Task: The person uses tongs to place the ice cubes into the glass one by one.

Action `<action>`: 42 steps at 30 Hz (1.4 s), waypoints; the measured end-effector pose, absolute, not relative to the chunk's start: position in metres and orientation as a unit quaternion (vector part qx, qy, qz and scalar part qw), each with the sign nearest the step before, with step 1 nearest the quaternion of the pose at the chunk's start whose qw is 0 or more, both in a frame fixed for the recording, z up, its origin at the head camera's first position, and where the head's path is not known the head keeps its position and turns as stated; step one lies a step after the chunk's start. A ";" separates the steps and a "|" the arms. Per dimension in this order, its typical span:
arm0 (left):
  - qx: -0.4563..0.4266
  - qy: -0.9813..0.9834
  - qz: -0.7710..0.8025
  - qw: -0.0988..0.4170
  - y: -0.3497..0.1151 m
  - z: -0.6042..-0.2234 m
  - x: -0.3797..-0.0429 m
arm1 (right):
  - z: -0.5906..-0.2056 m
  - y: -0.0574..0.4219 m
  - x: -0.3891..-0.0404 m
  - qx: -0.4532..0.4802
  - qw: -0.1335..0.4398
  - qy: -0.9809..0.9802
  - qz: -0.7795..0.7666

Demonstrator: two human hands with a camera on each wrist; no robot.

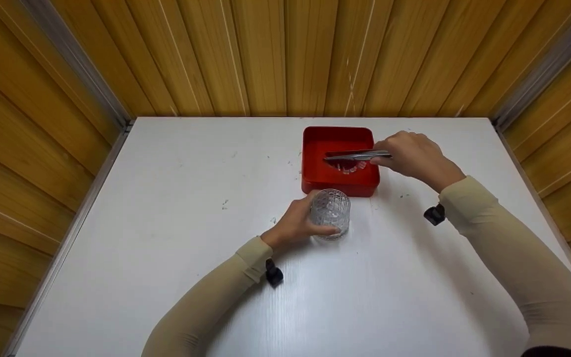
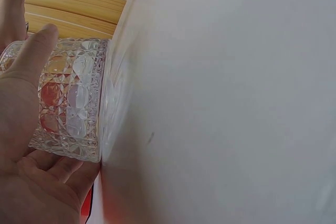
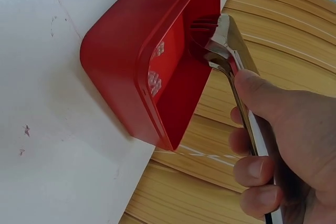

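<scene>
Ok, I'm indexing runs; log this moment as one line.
left hand: grips glass; right hand: holds tongs over red box; clear pieces: inside red box

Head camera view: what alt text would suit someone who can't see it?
A person's right hand holds metal tongs over an open red box containing small clear pieces, while their left hand grips a patterned clear glass. Box and glass stand on a white table before wood-look panels.

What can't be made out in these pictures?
Count of clear pieces: right wrist view, the box wall may hide some; head view, too small.
Part of the glass: left wrist view, behind the left grip.
Handle end of the tongs: right wrist view, cut off by the bottom edge.
</scene>
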State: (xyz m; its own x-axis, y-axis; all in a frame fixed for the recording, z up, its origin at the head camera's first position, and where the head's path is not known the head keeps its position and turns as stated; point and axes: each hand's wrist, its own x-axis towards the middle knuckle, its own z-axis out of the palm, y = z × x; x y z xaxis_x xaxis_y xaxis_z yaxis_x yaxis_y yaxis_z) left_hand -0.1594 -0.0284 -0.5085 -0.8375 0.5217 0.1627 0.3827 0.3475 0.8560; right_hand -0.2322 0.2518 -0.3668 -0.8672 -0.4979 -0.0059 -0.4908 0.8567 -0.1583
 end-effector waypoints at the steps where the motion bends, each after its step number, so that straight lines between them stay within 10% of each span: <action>1: 0.276 0.818 0.499 0.070 -0.028 -0.509 -0.159 | -0.367 0.251 -0.234 -0.256 0.025 0.964 -0.074; 42: 0.282 0.818 0.498 0.067 -0.028 -0.510 -0.162 | -0.383 0.241 -0.267 -0.240 0.089 0.965 -0.053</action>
